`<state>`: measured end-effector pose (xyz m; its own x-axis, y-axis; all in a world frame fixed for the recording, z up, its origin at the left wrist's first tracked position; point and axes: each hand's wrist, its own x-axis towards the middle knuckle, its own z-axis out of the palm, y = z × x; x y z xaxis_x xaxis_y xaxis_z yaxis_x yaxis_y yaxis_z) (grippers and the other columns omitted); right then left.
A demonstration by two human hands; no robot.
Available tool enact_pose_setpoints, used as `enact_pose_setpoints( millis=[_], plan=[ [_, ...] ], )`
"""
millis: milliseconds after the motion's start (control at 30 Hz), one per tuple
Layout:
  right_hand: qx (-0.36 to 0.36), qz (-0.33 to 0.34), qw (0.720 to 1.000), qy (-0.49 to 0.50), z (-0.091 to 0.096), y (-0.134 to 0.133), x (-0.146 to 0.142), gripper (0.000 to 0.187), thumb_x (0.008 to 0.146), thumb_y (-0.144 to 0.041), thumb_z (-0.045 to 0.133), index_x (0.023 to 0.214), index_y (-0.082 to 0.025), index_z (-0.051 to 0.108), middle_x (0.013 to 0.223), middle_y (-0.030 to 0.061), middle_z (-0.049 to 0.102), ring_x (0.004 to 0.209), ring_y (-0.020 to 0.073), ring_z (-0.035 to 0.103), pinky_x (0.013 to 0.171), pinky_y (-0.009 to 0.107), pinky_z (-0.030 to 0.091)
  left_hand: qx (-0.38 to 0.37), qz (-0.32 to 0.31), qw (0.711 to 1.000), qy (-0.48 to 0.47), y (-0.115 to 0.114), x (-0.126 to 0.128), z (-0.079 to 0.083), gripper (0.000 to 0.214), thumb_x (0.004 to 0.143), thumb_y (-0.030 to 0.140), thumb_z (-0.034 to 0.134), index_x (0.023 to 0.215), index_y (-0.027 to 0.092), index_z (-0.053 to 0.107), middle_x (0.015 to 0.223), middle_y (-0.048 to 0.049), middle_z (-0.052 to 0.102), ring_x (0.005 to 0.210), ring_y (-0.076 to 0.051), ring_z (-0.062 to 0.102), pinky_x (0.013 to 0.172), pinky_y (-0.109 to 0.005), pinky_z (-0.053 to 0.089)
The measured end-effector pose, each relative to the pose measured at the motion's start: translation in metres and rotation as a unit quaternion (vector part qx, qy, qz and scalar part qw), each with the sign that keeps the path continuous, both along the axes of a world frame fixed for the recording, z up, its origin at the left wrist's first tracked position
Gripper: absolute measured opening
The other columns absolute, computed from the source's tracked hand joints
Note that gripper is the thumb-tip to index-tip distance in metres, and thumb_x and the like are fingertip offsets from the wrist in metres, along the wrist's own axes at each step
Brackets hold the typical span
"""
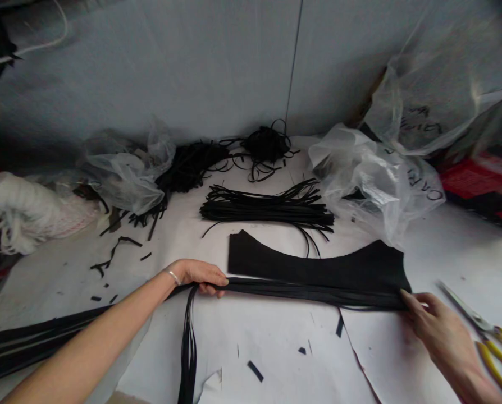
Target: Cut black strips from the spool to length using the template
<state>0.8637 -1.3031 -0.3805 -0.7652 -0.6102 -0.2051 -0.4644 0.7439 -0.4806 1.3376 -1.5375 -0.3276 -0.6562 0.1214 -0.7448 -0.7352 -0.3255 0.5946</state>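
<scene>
The single camera is worn on the head, above the near side of the bench [465,247]. It faces forward and down, toward the far edge and the wall [170,67] behind it. It stands quite near to the left hand [204,276] and the right hand [440,325].

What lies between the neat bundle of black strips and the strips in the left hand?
In the head view, a curved-edged black piece lies between them.
</scene>
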Motion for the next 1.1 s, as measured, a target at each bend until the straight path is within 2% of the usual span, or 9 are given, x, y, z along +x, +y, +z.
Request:
enact_pose_setpoints(
  millis=[233,433,567,633,700,867,933,1033,1100],
  plan=[
    [-0.011,-0.021,0.999,-0.031,0.019,-0.009,0.017,0.049,0.064,-0.069,0.04,0.073,-0.023,0.052,0.06,0.0079,0.06,0.06,0.028,0.058,0.061,0.037,0.039,-0.053,-0.002,0.998,-0.04,0.003,-0.006,-0.001,0.046,0.075,0.061,0.061,0.076,0.016,0.057,0.06,0.0022,0.049,0.05,-0.01,0.039,0.05,-0.024,0.029],
    [-0.039,-0.017,0.999,-0.02,0.018,-0.008,0.02,0.044,0.073,-0.065,0.037,0.071,-0.023,0.051,0.059,0.0051,0.06,0.061,0.0244,0.057,0.06,0.033,0.039,-0.124,-0.016,0.986,-0.112,0.011,-0.009,-0.007,0.052,0.072,0.069,0.055,0.075,0.018,0.053,0.059,0.0044,0.043,0.05,-0.009,0.031,0.048,-0.024,0.022],
    [-0.042,-0.022,0.999,-0.014,0.018,-0.006,0.022,0.041,0.076,-0.062,0.036,0.071,-0.023,0.049,0.056,0.0032,0.057,0.059,0.0232,0.056,0.059,0.032,0.038,-0.239,-0.074,0.961,-0.114,0.017,-0.01,-0.016,0.049,0.079,0.066,0.045,0.075,0.018,0.054,0.063,0.0015,0.048,0.056,-0.013,0.038,0.055,-0.026,0.03],
    [-0.04,-0.022,0.999,-0.018,0.019,-0.006,0.022,0.041,0.077,-0.062,0.036,0.072,-0.024,0.049,0.056,0.0026,0.057,0.059,0.0229,0.056,0.059,0.032,0.038,-0.305,-0.102,0.941,-0.102,0.021,-0.012,-0.016,0.045,0.084,0.059,0.042,0.071,0.018,0.054,0.065,-0.0002,0.05,0.06,-0.015,0.042,0.06,-0.028,0.033],
    [-0.035,-0.024,0.999,-0.022,0.019,-0.005,0.022,0.04,0.078,-0.062,0.037,0.073,-0.024,0.049,0.057,0.0028,0.057,0.06,0.0233,0.056,0.06,0.032,0.038,-0.333,-0.115,0.93,-0.102,0.024,-0.015,-0.012,0.042,0.085,0.055,0.04,0.069,0.018,0.054,0.065,-0.0008,0.051,0.06,-0.015,0.042,0.06,-0.028,0.033],
    [-0.018,-0.032,0.999,-0.033,0.017,-0.005,0.019,0.041,0.075,-0.063,0.039,0.075,-0.024,0.051,0.057,0.0038,0.057,0.06,0.0251,0.056,0.061,0.034,0.037,-0.231,-0.082,0.964,-0.103,0.022,-0.017,0.001,0.042,0.085,0.055,0.042,0.074,0.016,0.055,0.058,0.0023,0.045,0.052,-0.012,0.036,0.052,-0.026,0.029],
    [-0.01,-0.035,0.999,-0.036,0.016,-0.005,0.018,0.042,0.074,-0.064,0.039,0.075,-0.024,0.051,0.057,0.0036,0.057,0.059,0.0245,0.055,0.06,0.033,0.037,-0.178,-0.052,0.979,-0.086,0.02,-0.015,0.006,0.043,0.083,0.057,0.048,0.087,0.015,0.057,0.058,0.0044,0.04,0.052,-0.011,0.032,0.05,-0.024,0.026],
    [-0.004,-0.034,0.999,-0.034,0.014,-0.005,0.017,0.043,0.075,-0.065,0.039,0.077,-0.024,0.052,0.06,0.0034,0.059,0.058,0.0231,0.055,0.06,0.032,0.037,-0.132,0.001,0.989,-0.072,0.019,-0.012,0.01,0.058,0.079,0.061,0.056,0.115,0.016,0.053,0.061,0.0057,0.037,0.054,-0.01,0.03,0.048,-0.024,0.021],
    [-0.001,-0.035,0.999,-0.032,0.013,-0.004,0.017,0.043,0.076,-0.064,0.039,0.078,-0.023,0.052,0.059,0.0032,0.058,0.057,0.0225,0.055,0.059,0.031,0.036,-0.116,0.016,0.991,-0.063,0.02,-0.011,0.011,0.062,0.078,0.066,0.055,0.117,0.017,0.054,0.061,0.0056,0.035,0.053,-0.01,0.027,0.047,-0.024,0.019]
  ],
)
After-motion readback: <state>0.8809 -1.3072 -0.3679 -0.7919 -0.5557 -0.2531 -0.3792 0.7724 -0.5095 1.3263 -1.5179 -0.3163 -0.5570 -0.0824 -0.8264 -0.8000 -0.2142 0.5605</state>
